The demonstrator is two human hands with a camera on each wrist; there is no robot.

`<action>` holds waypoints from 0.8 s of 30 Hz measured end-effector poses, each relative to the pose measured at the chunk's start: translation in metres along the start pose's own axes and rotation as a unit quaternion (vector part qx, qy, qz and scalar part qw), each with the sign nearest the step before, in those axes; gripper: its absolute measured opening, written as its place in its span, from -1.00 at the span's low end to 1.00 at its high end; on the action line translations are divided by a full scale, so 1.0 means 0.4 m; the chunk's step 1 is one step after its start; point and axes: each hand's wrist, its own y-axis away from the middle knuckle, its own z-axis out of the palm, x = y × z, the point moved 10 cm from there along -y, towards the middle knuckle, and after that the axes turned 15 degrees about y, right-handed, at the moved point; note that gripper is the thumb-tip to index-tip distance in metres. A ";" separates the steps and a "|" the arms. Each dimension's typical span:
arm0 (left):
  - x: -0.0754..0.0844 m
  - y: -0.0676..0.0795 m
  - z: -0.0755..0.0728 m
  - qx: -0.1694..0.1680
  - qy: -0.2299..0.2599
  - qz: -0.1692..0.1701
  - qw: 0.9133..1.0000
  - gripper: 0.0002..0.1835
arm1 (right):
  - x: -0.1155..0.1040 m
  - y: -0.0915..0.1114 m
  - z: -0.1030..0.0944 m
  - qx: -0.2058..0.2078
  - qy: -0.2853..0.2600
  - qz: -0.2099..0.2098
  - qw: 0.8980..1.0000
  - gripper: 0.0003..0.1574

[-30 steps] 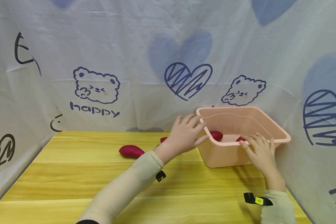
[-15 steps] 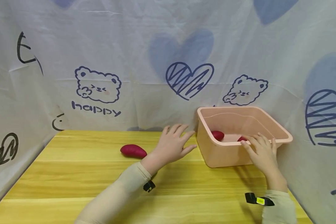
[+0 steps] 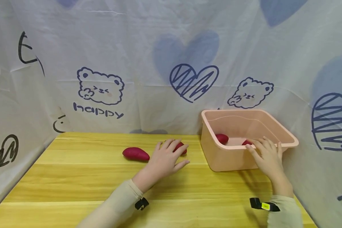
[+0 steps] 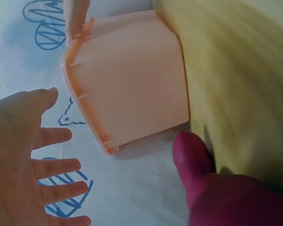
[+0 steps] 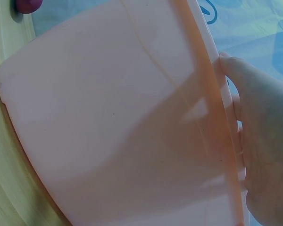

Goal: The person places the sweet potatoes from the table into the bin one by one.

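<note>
My left hand [image 3: 161, 160] hovers over the table with its fingers spread. Just beyond its fingers lies a dark red sweet potato [image 3: 180, 148], partly covered by them. To the left of that hand lies a second sweet potato [image 3: 135, 154]. In the left wrist view the hand [image 4: 19, 160] shows a bare palm, apart from the sweet potatoes [image 4: 240, 200]. My right hand [image 3: 269, 160] holds the near rim of a pink plastic bin [image 3: 231, 160], thumb outside and fingers over the edge. Inside the bin are a sweet potato [image 3: 222, 138] and another [image 3: 246, 142], partly hidden by the rim.
The bin stands toward the right of the yellow wood-grain table [image 3: 74, 183]. A pale printed cloth [image 3: 148, 104] hangs behind the table and along both sides.
My left hand has drawn back from the bin's left rim, moving left and down over the table to the sweet potatoes. My right hand stays at the rim.
</note>
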 end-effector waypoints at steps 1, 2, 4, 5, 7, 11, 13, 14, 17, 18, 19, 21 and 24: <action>-0.003 0.008 0.004 -0.002 -0.005 -0.001 1.000 -0.41 | 0.000 0.000 0.001 0.000 0.000 0.000 1.000 -0.31; -0.006 0.016 0.008 -0.006 -0.010 -0.003 1.000 -0.41 | 0.001 0.000 0.001 0.000 -0.001 0.000 1.000 -0.31; -0.010 0.032 0.013 -0.008 -0.018 -0.002 1.000 -0.41 | 0.001 0.000 0.002 0.000 -0.001 0.001 1.000 -0.31; -0.012 0.040 0.015 -0.008 -0.021 -0.001 1.000 -0.41 | 0.002 0.000 0.003 0.000 -0.001 0.001 1.000 -0.31; -0.014 0.057 0.018 -0.006 -0.026 0.004 1.000 -0.41 | 0.003 0.000 0.004 -0.001 -0.001 0.002 1.000 -0.30; -0.023 0.087 0.027 -0.012 -0.022 0.004 1.000 -0.40 | 0.002 0.000 0.004 -0.001 -0.001 0.002 1.000 -0.31; -0.028 0.099 0.031 -0.017 -0.018 0.001 1.000 -0.39 | 0.002 0.000 0.003 0.001 0.000 0.002 1.000 -0.31; -0.032 0.105 0.033 -0.023 -0.015 -0.003 1.000 -0.38 | 0.002 0.001 0.003 0.001 0.001 0.002 1.000 -0.31; -0.039 0.121 0.040 -0.040 -0.008 -0.008 0.999 -0.36 | 0.003 0.002 0.003 0.002 0.001 0.004 1.000 -0.31; -0.042 0.126 0.042 -0.046 -0.005 -0.009 0.999 -0.36 | 0.003 0.002 0.003 0.002 0.001 0.004 1.000 -0.32; -0.045 0.131 0.045 -0.052 -0.002 -0.011 0.999 -0.36 | 0.003 0.002 0.003 0.002 0.001 0.004 1.000 -0.31; -0.054 0.140 0.054 -0.061 0.002 -0.014 0.998 -0.36 | 0.003 0.001 0.003 0.003 0.001 0.004 1.000 -0.32; -0.070 0.151 0.065 -0.065 0.009 -0.019 0.998 -0.36 | 0.002 0.000 0.003 0.003 0.003 0.004 1.000 -0.32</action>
